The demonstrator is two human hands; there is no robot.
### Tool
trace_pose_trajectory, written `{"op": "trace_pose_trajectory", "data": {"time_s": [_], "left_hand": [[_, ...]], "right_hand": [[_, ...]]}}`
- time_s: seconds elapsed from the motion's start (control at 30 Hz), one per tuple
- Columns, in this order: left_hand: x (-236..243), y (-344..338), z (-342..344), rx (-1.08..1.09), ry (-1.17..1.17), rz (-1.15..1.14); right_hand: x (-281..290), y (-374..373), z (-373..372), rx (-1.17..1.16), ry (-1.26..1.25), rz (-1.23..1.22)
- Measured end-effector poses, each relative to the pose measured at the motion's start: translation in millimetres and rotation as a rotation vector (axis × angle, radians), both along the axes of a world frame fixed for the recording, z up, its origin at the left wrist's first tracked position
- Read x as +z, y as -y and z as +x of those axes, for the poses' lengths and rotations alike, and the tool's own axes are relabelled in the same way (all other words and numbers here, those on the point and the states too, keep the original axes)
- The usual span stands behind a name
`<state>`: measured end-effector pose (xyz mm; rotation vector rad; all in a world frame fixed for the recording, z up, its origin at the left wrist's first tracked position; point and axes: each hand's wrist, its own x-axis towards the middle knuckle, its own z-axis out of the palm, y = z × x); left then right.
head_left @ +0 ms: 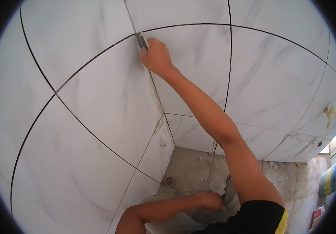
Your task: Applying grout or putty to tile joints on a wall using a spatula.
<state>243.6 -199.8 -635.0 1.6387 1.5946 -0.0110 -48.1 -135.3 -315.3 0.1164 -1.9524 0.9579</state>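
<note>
My right hand (157, 56) is raised high into the corner where two white marbled tile walls meet. Its fingers close around a small scraper (143, 39) with a grey blade and a pale edge or handle. The blade lies against the vertical corner joint (152, 80), just below a dark horizontal joint. Whitish smears run down the joint beneath the hand. Low in the picture, my left hand (212, 200) rests by my legs (175, 222), its fingers curled in. Whatever it may hold is hidden.
A round drain opening (169, 181) sits in the dusty concrete floor (189, 163) by the corner. On the right wall is a yellowish tap (330, 116). A blue bucket (329, 180) with a yellow band stands at the far right, near a red and white packet (318, 214).
</note>
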Motion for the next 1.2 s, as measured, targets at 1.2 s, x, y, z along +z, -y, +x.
{"op": "trace_pose_trajectory", "data": {"time_s": [1.2], "left_hand": [[-15.6, 5.9, -1.1, 0.002, -0.014, 0.069]], "right_hand": [[53.5, -22.7, 26.6, -0.164, 0.299, 0.425]]}}
